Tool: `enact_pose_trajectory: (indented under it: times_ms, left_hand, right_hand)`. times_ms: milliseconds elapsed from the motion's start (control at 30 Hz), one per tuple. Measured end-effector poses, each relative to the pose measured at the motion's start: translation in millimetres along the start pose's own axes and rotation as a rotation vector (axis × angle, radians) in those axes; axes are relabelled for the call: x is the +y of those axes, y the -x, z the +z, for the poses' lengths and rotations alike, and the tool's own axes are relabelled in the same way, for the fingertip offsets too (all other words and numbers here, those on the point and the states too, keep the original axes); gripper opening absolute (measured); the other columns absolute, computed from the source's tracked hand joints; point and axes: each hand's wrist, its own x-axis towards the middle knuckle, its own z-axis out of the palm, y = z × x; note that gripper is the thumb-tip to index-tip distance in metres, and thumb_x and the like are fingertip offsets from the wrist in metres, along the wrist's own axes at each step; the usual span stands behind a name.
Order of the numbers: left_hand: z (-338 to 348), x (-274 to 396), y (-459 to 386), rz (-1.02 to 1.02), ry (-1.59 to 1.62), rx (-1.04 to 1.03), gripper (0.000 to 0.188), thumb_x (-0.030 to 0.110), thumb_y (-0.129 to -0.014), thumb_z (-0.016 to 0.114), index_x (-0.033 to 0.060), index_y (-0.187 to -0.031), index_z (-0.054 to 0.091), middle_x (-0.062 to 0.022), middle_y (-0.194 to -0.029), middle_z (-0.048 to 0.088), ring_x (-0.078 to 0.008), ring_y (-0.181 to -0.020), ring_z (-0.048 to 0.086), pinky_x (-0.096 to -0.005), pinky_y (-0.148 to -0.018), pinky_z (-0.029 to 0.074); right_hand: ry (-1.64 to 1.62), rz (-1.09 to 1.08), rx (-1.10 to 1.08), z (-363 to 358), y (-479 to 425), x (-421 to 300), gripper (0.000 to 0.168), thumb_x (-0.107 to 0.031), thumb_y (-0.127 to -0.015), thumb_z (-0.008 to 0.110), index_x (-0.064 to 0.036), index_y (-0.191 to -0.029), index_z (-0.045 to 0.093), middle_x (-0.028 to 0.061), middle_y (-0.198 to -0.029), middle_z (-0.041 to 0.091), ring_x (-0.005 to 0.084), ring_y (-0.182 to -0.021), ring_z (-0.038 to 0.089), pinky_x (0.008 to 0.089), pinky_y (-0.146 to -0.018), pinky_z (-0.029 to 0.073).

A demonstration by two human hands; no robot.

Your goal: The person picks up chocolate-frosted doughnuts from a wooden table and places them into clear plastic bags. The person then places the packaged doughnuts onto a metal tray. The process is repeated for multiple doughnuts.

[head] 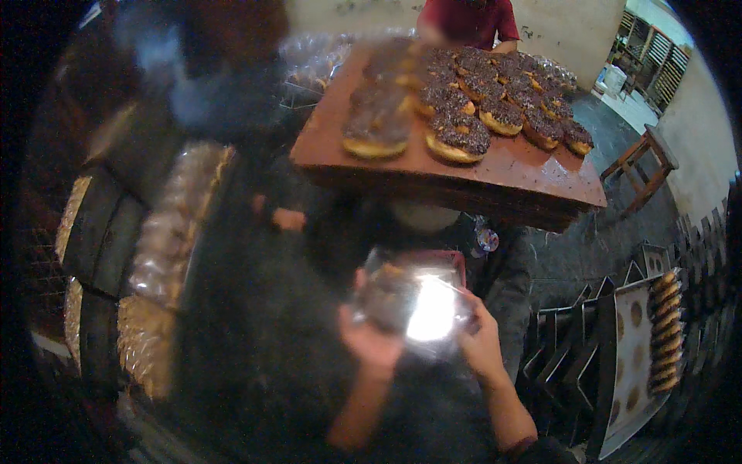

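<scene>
Between my left hand (371,342) and my right hand (482,342) is a shiny clear plastic package (379,298) with something brown inside, probably a chocolate-topped doughnut. A bright glare hides much of its right side. My left hand supports it from the left and below, while my right fingers grip its right edge. Just behind the package shows the rim of a reddish tray or basket (462,264). Farther off, a reddish-brown table (324,136) bears rows of ring doughnuts (458,136) topped with dark chocolate sprinkles. Smoother chocolate-coated ones (377,124) lie along its left side, blurred.
A person in a red shirt (478,23) is behind the table. To my left are long crates of plastic-wrapped baked goods (168,232). Metal baking trays (629,348) stand on edge at right, beside a row of pastries (666,330). A wooden stool (643,165) stands beyond.
</scene>
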Motion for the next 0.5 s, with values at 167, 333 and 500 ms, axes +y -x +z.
enact_pose_trajectory:
  times_ms: [167, 333, 500]
  left_hand:
    - [-44.9, 25.5, 2.0, -0.095, 0.092, 0.191, 0.067, 0.057, -0.084, 0.044, 0.009, -0.13, 0.041, -0.0115, -0.137, 0.037, -0.0309, -0.123, 0.038, -0.0534, -0.1, 0.029]
    - [2.5, -9.9, 7.0, -0.135, -0.275, 0.2, 0.075, 0.065, -0.081, 0.041, 0.008, -0.131, 0.038, -0.015, -0.132, 0.041, -0.0345, -0.115, 0.045, -0.0535, -0.095, 0.036]
    - [28.5, -14.1, -8.0, -0.114, -0.325, 0.041, 0.087, 0.066, -0.077, 0.046, 0.0076, -0.138, 0.025, -0.0165, -0.14, 0.029, -0.0362, -0.128, 0.031, -0.0668, -0.099, 0.021]
  right_hand:
    - [-0.002, -0.241, -0.088, 18.8, -42.7, -42.1, 0.019, -0.01, -0.082, 0.061, -0.004, -0.099, 0.066, 0.0081, -0.085, 0.063, 0.019, -0.079, 0.058, 0.0286, -0.071, 0.045]
    - [0.646, -0.873, -0.24, 36.5, -27.4, -65.6, 0.018, -0.009, -0.072, 0.063, -0.006, -0.09, 0.062, 0.0074, -0.079, 0.056, 0.0261, -0.073, 0.055, 0.037, -0.063, 0.046]
    - [0.551, -0.671, -0.336, 1.0, 24.5, -73.5, 0.022, -0.011, -0.072, 0.065, -0.007, -0.093, 0.061, 0.0069, -0.083, 0.054, 0.0235, -0.068, 0.058, 0.0346, -0.057, 0.049]
